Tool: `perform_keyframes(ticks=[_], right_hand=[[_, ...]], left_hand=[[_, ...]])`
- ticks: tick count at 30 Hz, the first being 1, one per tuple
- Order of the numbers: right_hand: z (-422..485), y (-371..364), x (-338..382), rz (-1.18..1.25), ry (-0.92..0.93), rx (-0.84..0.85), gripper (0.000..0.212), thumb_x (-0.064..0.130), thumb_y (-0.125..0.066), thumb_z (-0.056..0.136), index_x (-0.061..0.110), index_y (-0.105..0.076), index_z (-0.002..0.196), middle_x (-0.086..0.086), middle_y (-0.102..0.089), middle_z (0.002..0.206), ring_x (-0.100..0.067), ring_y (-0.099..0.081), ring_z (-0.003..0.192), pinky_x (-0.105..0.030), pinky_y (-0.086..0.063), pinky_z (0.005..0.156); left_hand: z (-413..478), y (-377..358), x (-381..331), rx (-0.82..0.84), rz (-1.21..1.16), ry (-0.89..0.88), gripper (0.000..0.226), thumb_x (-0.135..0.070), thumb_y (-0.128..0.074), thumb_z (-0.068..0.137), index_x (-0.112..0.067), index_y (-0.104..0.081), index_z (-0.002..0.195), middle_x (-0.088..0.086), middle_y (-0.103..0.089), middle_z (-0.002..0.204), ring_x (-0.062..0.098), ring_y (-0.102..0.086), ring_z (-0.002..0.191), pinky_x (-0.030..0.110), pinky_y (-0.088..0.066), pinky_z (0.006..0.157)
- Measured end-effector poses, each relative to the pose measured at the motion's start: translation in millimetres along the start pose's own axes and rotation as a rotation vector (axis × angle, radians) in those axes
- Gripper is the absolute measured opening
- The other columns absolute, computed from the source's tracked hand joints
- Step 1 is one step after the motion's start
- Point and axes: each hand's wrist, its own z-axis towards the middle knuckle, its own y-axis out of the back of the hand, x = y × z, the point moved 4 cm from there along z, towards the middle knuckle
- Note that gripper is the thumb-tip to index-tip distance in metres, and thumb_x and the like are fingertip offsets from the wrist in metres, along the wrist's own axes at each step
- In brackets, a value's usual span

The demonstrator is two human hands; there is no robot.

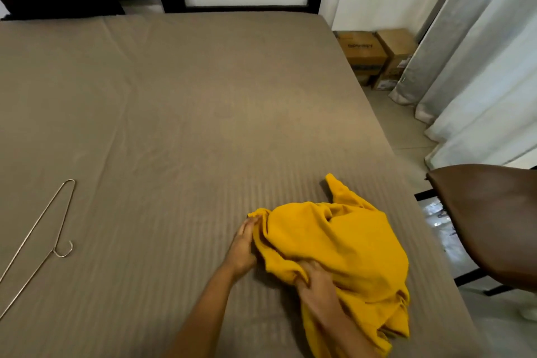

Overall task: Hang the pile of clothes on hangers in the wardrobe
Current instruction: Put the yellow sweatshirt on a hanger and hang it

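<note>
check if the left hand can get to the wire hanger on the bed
Probably yes: only bare bedsheet lies between the left hand and the wire hanger, though that hand is busy at the yellow garment.

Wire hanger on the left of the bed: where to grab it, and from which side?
Pinch the hanger at the neck just under its hook, coming down from above on its right side. It lies flat on the bed sheet, so the thin wire gives little to get under. The hook end faces the left hand, which is now at the yellow garment, so that is probably the shortest reach.
</note>
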Motion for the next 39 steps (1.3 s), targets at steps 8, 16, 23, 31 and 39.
perform_keyframes(ticks=[8,16,23,31,39], right_hand=[[7.8,169.9,57.3,1.171,-0.005,-0.139,0.098,0.052,-0.089,0.034,-0.012,-0.059,0.101,-0.028,-0.062,0.098,-0.034,-0.059,0.088,-0.048,-0.051,0.083],[-27.6,326.7,120.4,-0.069,0.465,-0.754,0.017,0.014,-0.059,0.073,0.004,-0.063,0.085,-0.010,-0.063,0.075,-0.020,-0.055,0.068,-0.022,-0.036,0.060],[-85.1,412.4,172.3,0.433,0.432,-0.832,0.035,-0.003,-0.038,0.074,0.007,-0.064,0.096,0.003,-0.065,0.068,-0.014,-0.056,0.066,-0.011,-0.042,0.056],[-156.3,449.9,199.3,0.326,0.267,0.316,0.053,0.040,-0.089,0.053,0.011,-0.074,0.095,-0.020,-0.070,0.101,-0.034,-0.068,0.090,-0.038,-0.057,0.072],[-99.2,474.2,239.4,0.356,0.407,0.003,0.057,0.042,-0.091,0.043,0.016,-0.075,0.091,-0.007,-0.073,0.089,-0.017,-0.070,0.076,-0.024,-0.057,0.062]], left_hand=[[27.1,-12.7,-101.4,0.245,0.006,-0.192,0.075,-0.051,-0.069,0.050,-0.016,-0.062,0.116,-0.003,-0.056,0.130,0.021,-0.029,0.139,0.049,-0.010,0.115],[6.9,98.1,-223.2,-0.180,-0.475,-0.224,0.045,-0.035,-0.068,0.051,-0.024,-0.061,0.094,-0.005,-0.066,0.089,-0.002,-0.061,0.076,0.019,-0.050,0.072],[-65.4,216.2,-368.5,-0.925,0.311,-0.614,0.040,0.009,-0.052,0.082,-0.010,-0.067,0.114,0.010,-0.066,0.106,0.020,-0.061,0.095,0.012,-0.040,0.078],[-151.4,250.4,-422.0,0.552,0.290,-0.166,0.027,-0.035,-0.066,0.075,-0.012,-0.071,0.088,0.003,-0.070,0.088,0.015,-0.063,0.078,0.029,-0.051,0.072],[-137.3,298.5,-413.2,0.152,0.152,-0.190,0.033,-0.021,-0.082,0.066,-0.010,-0.061,0.089,0.006,-0.066,0.084,0.012,-0.065,0.071,0.022,-0.053,0.063]])
